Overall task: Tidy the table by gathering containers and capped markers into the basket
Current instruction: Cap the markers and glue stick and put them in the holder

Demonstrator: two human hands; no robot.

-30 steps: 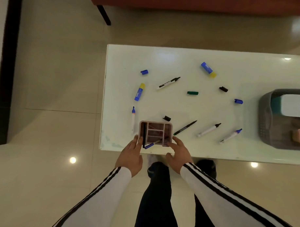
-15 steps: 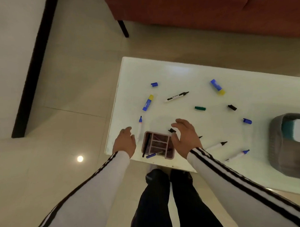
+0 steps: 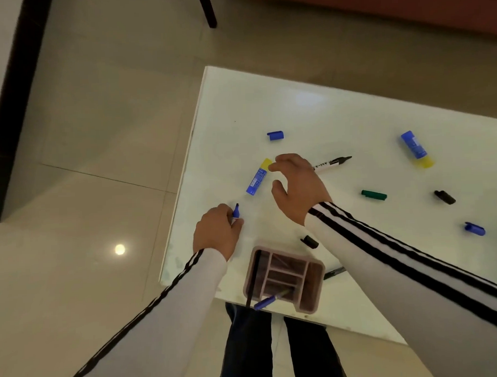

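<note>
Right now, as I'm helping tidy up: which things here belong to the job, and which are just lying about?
Job: pink organizer; blue-tipped marker, pinched by the left hand; uncapped black marker; blue cap, green cap, black cap.
Lying about, probably: left glue stick; right glue stick; furniture leg.

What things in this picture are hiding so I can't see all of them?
Head view:
- Blue-tipped marker: only the tip shows; the left hand grips the rest.
- Black-tipped marker: its back end is behind the right hand.
- Black pen: mostly under the right sleeve.
- Nearer glue stick: label too small to read.
</note>
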